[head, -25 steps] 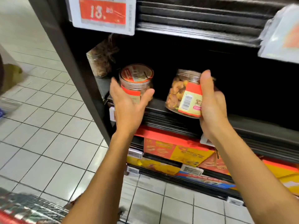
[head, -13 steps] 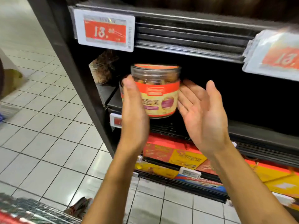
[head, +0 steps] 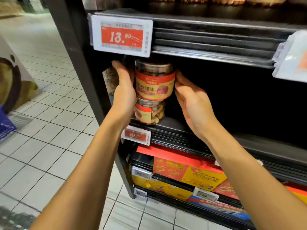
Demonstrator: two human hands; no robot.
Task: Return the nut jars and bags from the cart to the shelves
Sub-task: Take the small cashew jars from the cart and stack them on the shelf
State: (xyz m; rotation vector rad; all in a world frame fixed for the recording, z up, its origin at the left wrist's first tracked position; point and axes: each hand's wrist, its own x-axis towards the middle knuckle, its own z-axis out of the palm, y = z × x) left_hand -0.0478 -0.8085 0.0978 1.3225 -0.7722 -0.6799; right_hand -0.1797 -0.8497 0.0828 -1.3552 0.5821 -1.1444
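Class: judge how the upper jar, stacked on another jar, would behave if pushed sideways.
The upper jar probably tips or slides easily: it sits atop the lower jar. Its clear wall looks rigid and smooth, perhaps slippery. Packed with nuts, likely fairly heavy.

1. Pale square floor tiles (head: 49,146) with dark grout run off to the left.
2. A black shelving unit (head: 78,63) with ribbed shelf edges fills the right.
3. A red price tag (head: 122,36) reading 13.00 hangs on the upper edge.
4. Red and yellow boxes (head: 187,173) sit on the lower shelves.
5. A cardboard display (head: 13,77) stands far left.
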